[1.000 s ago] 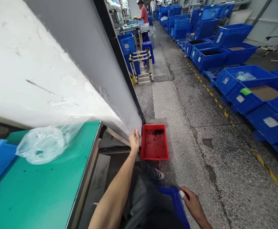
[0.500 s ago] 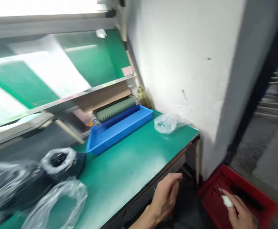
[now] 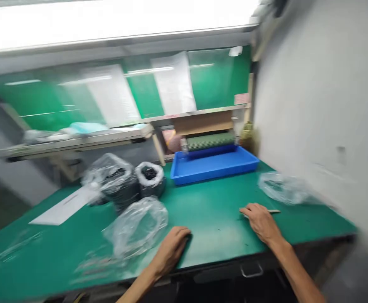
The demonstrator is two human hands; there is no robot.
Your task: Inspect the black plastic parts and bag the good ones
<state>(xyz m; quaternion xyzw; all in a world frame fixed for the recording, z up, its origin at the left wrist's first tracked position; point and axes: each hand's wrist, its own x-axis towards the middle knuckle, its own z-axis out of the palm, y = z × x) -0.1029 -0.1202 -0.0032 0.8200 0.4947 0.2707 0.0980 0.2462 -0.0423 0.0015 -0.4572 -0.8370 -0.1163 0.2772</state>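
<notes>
In the head view, the left hand point(image 3: 171, 248) lies open, palm down, on the green laminate counter point(image 3: 212, 219), just beside a crumpled clear plastic bag point(image 3: 136, 227); the right hand point(image 3: 261, 223) curls over a slim pale stick point(image 3: 274, 211) lying on the counter.

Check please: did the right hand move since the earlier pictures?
Yes: the right hand moved from over the red tray, inward onto the green bench top.

Green workbench beside white wall
Green workbench point(image 3: 215, 221) beside white wall point(image 3: 316, 105)
</notes>
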